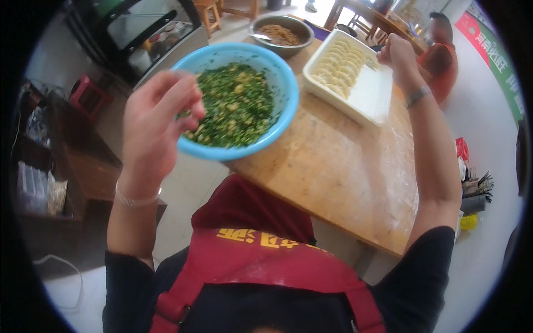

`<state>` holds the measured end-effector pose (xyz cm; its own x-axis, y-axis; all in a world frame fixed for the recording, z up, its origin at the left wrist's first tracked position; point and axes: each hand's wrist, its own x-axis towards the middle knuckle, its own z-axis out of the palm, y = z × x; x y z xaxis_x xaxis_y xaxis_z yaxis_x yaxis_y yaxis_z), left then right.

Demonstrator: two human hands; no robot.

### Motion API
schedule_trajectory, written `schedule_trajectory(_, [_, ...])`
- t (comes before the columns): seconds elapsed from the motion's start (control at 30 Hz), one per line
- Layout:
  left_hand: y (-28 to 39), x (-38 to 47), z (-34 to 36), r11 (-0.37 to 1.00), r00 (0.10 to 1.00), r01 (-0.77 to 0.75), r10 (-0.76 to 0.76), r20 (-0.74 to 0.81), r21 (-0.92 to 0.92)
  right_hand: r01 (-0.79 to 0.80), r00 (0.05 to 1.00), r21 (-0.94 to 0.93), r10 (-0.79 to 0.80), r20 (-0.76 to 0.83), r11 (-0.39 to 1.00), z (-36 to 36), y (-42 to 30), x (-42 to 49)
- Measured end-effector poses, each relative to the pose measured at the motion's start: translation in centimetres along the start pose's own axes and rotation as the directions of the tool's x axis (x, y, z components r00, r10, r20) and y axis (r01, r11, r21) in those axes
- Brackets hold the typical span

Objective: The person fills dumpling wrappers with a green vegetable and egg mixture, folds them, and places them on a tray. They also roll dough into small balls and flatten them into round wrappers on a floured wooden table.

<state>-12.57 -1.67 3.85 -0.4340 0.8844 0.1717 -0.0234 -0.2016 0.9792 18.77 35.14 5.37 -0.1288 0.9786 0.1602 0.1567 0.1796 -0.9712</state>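
Note:
My left hand [160,112] is raised in front of the near left side of a light blue plastic basin [287,100]. Its fingers are loosely curled and blurred, with no object visible between them. Chopped greens mixed with yellow bits, perhaps egg [237,104], fill much of the basin. My right hand [399,54] is lifted near the far right corner of a white plastic tray [370,100]. Those fingers are curled inward, hiding whatever may be in them. Rows of pale folded dumplings [339,66] cover the tray's left part.
A floured wooden table [333,166] carries the basin and tray. Behind the basin stands a metal bowl [306,43] of brown filling [279,35] with a utensil. Another person [441,62] is beyond my right arm. A dark wooden cabinet [91,170] stands at left.

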Motion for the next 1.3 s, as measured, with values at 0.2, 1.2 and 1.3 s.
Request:
schedule_trajectory(0.2, [0.7,4.1,-0.9,0.996,0.997,0.039,-0.044,0.06,0.083,0.36,0.909,-0.358,-0.237,0.344,0.861,10.2,-5.5,-12.8])
schedule_trajectory(1.2, [-3.6,2.4,1.7,0.761,0.847,-0.367,0.036,0.531,0.535,0.47,0.836,-0.417,-0.543,-0.071,0.778,6.7,-4.6,-30.4])
schedule_trajectory(1.3, [-2.1,2.9,2.1,0.909,0.84,-0.077,-0.163,0.518,0.411,0.354,0.897,-0.358,-0.423,-0.132,0.864,2.6,-3.4,-34.1])
